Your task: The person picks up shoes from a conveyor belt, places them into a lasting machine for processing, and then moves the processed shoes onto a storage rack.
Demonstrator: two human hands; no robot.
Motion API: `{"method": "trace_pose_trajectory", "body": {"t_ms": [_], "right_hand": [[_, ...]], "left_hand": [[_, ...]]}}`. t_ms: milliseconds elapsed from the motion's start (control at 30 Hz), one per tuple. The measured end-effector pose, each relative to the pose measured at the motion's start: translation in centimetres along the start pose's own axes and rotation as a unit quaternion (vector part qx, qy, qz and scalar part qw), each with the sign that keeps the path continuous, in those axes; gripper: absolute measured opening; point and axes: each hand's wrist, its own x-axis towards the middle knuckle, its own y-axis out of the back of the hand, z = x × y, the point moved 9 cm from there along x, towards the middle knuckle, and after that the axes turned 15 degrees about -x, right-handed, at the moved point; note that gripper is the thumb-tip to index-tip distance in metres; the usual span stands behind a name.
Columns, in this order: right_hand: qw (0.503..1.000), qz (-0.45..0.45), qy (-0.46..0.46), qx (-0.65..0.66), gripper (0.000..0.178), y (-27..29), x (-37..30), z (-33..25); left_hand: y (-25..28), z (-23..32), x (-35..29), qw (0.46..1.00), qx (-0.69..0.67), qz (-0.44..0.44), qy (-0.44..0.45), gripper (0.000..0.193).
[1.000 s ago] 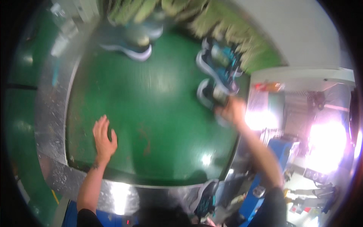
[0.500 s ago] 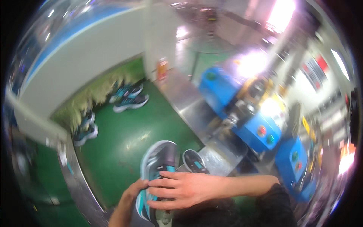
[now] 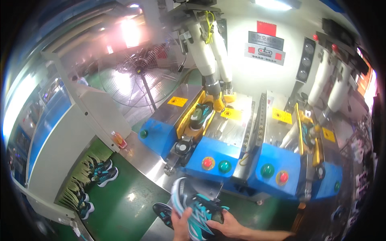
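The person has a black and blue-green shoe (image 3: 194, 211) held up low in the middle, in front of the machine (image 3: 211, 154). The left hand (image 3: 181, 225) is wrapped around the side of the shoe near its pale sole, with its thumb pressed on it. The right hand (image 3: 228, 225) has its grip on the other side, near the hole where a foot goes in, so both hands are grasping the same shoe. Its toe points away from the person. Just to the left of it, a dark shoe (image 3: 162, 212) lies by the metal ledge (image 3: 155, 233), partly hidden by the left hand. The machine is blue and silver, with big red and green buttons on its front. One more shoe (image 3: 202, 115) sits inside it, between yellow parts. Off to the left is a green belt (image 3: 124, 201), with a few shoes (image 3: 107, 176) near some pale green strips (image 3: 78, 172). A small orange bottle (image 3: 119, 140) stands near the belt's far corner. Behind the bottle is a big round fan (image 3: 138, 72).
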Motion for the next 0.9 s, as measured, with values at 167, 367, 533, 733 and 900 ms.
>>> {"method": "trace_pose_trajectory", "body": {"t_ms": [167, 367, 533, 733, 900], "right_hand": [[0.985, 0.109, -0.131, -0.039, 0.052, 7.7, 0.2, -3.4], [0.988, 0.126, -0.087, -0.025, 0.061, 8.8, 6.6, -8.2], [0.959, 0.190, -0.189, -0.088, 0.063, 9.2, 7.7, -5.0], [0.933, 0.273, -0.209, -0.102, 0.054, 12.2, 11.8, -7.0], [0.934, 0.185, -0.256, 0.167, 0.031, 12.2, 27.9, -8.6]], "left_hand": [[-12.5, 6.2, 13.8, 0.966, 0.129, -0.159, -0.159, 0.066], [-26.3, 0.0, 39.5, 0.795, 0.523, -0.235, -0.197, 0.079], [-27.8, -0.7, 41.8, 0.748, 0.524, -0.290, -0.287, 0.045], [-27.5, 7.3, 42.4, 0.945, 0.140, -0.275, 0.106, 0.049], [-4.6, 13.7, 36.7, 0.982, -0.156, -0.109, -0.018, 0.067]]}}
